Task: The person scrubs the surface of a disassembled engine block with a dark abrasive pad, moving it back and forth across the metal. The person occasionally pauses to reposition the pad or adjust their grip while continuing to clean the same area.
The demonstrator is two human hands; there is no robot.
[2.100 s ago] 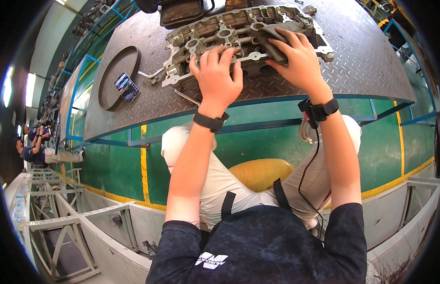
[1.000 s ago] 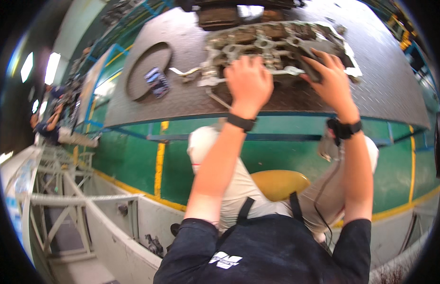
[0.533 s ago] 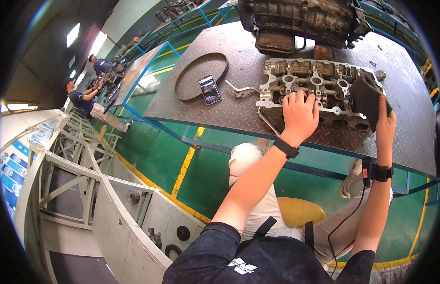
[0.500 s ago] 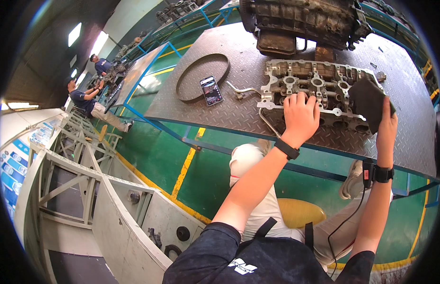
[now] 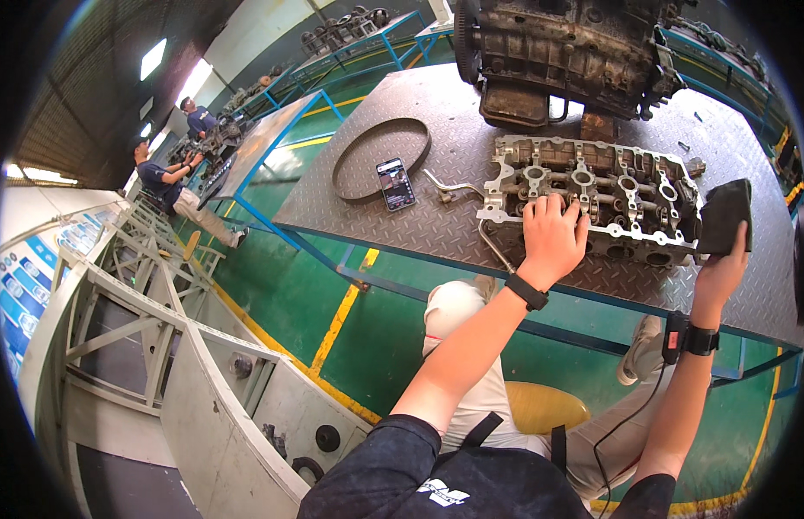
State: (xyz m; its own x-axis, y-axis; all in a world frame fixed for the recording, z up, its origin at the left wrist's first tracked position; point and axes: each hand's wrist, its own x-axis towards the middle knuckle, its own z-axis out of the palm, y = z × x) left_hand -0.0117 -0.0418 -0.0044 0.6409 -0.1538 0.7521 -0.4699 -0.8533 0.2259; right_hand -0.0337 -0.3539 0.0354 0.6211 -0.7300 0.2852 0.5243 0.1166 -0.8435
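Note:
A metal cylinder head (image 5: pixel 631 232), its round bores and shafts facing up, lies on the table in front of me. My left hand (image 5: pixel 553 235) holds its near edge left of the middle, fingers curled over the rim and fingertips partly hidden among the parts. Beyond the right end of the cylinder head, a dark cloth (image 5: pixel 729 214) is pinched in my right hand (image 5: pixel 722 270). The cloth stands up from the hand and hides part of the tabletop behind it. Left of the cylinder head lies a bent metal wrench-like tool (image 5: pixel 454 188); a metal bar (image 5: pixel 499 249) sticks out below its near left corner.
A large engine block (image 5: pixel 557 52) stands on the treadplate table (image 5: pixel 333 227) behind the cylinder head. A black belt loop (image 5: pixel 337 164) and a phone (image 5: pixel 396 183) lie to the left. Grey metal frames (image 5: pixel 172 311) fill the lower left. Two people (image 5: pixel 164 177) work at another bench.
My right hand has carried the dark cloth to the right, off the end of the cylinder head. My left hand keeps its place on the rim. The whole view has shifted slightly.

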